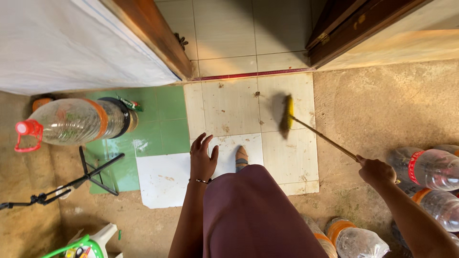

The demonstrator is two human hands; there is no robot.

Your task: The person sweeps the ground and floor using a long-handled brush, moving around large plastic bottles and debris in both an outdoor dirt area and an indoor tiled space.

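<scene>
My right hand (377,171) is clenched on the broom (288,116) handle; left hand (202,160) spread, empty; advise short, low strokes across the white tiles (234,107)

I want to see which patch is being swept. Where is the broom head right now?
In the head view, the yellow broom head rests on the white tiles right of centre, just before the doorway threshold, its stick held by the right hand.

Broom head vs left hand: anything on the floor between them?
Head view: only dirty white tile lies between the broom head and the left hand, with small bits of debris. The foot sits lower, just right of that hand.
</scene>
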